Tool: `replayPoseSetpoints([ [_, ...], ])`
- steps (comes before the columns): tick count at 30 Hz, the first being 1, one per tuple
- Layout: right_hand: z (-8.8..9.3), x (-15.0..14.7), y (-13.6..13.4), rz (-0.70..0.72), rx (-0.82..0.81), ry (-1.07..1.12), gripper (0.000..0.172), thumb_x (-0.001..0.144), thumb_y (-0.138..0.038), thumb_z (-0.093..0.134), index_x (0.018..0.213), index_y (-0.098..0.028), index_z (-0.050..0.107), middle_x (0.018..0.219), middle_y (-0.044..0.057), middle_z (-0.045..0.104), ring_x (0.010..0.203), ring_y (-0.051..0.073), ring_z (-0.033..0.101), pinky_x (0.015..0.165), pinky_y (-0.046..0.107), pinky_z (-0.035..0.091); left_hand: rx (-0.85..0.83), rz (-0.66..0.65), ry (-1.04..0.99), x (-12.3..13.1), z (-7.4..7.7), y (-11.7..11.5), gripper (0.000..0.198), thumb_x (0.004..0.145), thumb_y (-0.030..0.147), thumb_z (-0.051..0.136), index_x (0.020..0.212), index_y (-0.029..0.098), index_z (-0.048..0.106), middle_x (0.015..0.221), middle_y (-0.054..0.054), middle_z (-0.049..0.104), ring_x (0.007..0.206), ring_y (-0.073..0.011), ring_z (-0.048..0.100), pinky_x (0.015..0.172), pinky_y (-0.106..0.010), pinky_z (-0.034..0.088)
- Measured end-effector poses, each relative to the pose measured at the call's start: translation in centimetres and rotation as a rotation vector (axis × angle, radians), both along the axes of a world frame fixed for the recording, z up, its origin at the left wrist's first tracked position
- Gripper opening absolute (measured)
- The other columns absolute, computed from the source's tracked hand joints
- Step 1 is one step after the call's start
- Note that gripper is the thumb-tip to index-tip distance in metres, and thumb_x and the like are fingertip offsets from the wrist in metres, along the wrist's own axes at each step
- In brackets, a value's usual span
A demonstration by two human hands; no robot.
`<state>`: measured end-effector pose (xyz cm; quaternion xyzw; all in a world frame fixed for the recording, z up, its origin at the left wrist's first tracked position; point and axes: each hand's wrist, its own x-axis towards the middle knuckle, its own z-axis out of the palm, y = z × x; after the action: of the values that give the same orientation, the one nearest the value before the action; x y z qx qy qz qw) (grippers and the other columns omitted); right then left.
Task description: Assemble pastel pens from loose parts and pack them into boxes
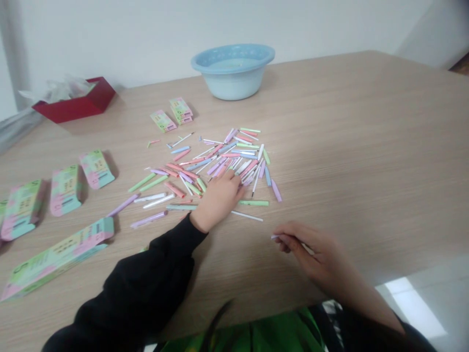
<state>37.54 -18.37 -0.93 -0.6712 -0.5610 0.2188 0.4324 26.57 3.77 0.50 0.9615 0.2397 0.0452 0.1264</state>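
Pen barrels, caps and thin refills in pink, green, purple, blue and white lie in a loose pile [223,156] on the table. My left hand [220,198] rests at the near side of this pile, fingers apart and bent down onto the pieces; their tips are partly hidden. Beside its wrist lies a white refill [247,215]. To the right of the pile, above bare tabletop, my right hand [308,247] is closed in a pinch on a small pale purple pen part [274,237]. Only the end of that part shows.
A light blue basin [234,83] stands at the back, and a red box [78,108] with clear plastic sits back left. Small printed cartons [97,168] stand in a row at left, near a long carton [60,256]. More cartons [163,121] lie behind the pile.
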Motion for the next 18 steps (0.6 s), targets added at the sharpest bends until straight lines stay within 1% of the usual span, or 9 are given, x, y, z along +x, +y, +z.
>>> replayPoseSetpoints([
  [3,0.5,0.0,0.2,-0.010,0.055,-0.026,0.018,0.098,-0.014,0.053,0.095,-0.022,0.068,0.076,-0.001,0.070,0.070,0.012,0.068,0.066,0.021,0.052,-0.074,0.041,-0.070,-1.3,1.5,0.3,0.018,0.098,0.020,0.047,0.085,0.016,0.060,0.081,-0.006,0.062,0.078,-0.0205,0.061,0.072,-0.031,0.046],
  [4,0.7,-0.1,0.4,-0.009,0.072,-0.032,0.018,0.098,-0.012,0.053,0.096,-0.022,0.068,0.077,-0.002,0.070,0.070,0.011,0.068,0.066,0.021,0.052,-0.144,0.049,-0.107,-2.2,2.1,0.3,0.021,0.098,0.022,0.046,0.081,0.017,0.057,0.072,-0.002,0.059,0.068,-0.0176,0.058,0.065,-0.029,0.044],
  [5,0.8,-0.2,0.6,-0.007,0.087,-0.037,0.019,0.097,-0.011,0.053,0.097,-0.023,0.068,0.078,-0.002,0.070,0.070,0.011,0.068,0.067,0.020,0.053,-0.256,0.054,-0.163,-3.1,2.6,0.1,0.024,0.098,0.025,0.046,0.077,0.018,0.053,0.064,0.001,0.054,0.059,-0.0147,0.053,0.058,-0.026,0.040],
  [7,0.8,-0.5,1.0,-0.001,0.125,-0.048,0.020,0.096,-0.009,0.054,0.098,-0.023,0.068,0.078,-0.003,0.070,0.069,0.009,0.068,0.067,0.018,0.053,-0.666,0.091,-0.373,-5.3,3.6,-0.5,0.027,0.097,0.031,0.047,0.072,0.019,0.049,0.053,0.006,0.046,0.046,-0.0096,0.041,0.049,-0.022,0.032],
  [9,0.7,-1.1,1.7,0.020,0.164,-0.057,0.021,0.096,-0.008,0.055,0.100,-0.023,0.067,0.079,-0.003,0.070,0.070,0.009,0.068,0.067,0.017,0.054,-1.095,0.171,-0.622,-7.4,4.2,-1.4,0.024,0.094,0.030,0.053,0.073,0.019,0.047,0.052,0.008,0.045,0.039,-0.0049,0.031,0.044,-0.020,0.025],
  [10,0.8,-1.5,2.0,0.036,0.180,-0.060,0.021,0.096,-0.007,0.055,0.100,-0.024,0.067,0.079,-0.004,0.070,0.070,0.009,0.068,0.068,0.017,0.054,-1.253,0.212,-0.714,-8.3,4.3,-1.8,0.021,0.091,0.027,0.056,0.075,0.019,0.047,0.054,0.009,0.048,0.037,-0.0029,0.028,0.042,-0.018,0.023],
  [12,1.0,-2.5,2.6,0.064,0.208,-0.056,0.021,0.097,-0.008,0.055,0.102,-0.026,0.066,0.081,-0.004,0.070,0.072,0.008,0.068,0.069,0.016,0.054,-1.465,0.264,-0.826,-9.7,4.1,-2.7,0.016,0.087,0.020,0.062,0.079,0.019,0.048,0.058,0.009,0.054,0.034,-0.0003,0.027,0.039,-0.016,0.020],
  [15,1.9,-4.2,3.3,0.076,0.243,-0.042,0.022,0.098,-0.009,0.054,0.105,-0.027,0.065,0.085,-0.005,0.070,0.075,0.007,0.068,0.072,0.015,0.054,-1.603,0.235,-0.858,-11.2,3.2,-3.8,0.015,0.088,0.016,0.067,0.084,0.017,0.052,0.064,0.004,0.066,0.034,0.0000,0.037,0.039,-0.013,0.025],
  [18,3.4,-5.1,3.8,0.053,0.261,-0.057,0.022,0.099,-0.009,0.054,0.105,-0.027,0.065,0.086,-0.005,0.070,0.075,0.007,0.068,0.073,0.014,0.054,-1.645,0.176,-0.812,-12.4,2.1,-4.7,0.012,0.092,0.019,0.068,0.090,0.016,0.058,0.072,-0.001,0.072,0.041,-0.0027,0.051,0.042,-0.013,0.036],
])
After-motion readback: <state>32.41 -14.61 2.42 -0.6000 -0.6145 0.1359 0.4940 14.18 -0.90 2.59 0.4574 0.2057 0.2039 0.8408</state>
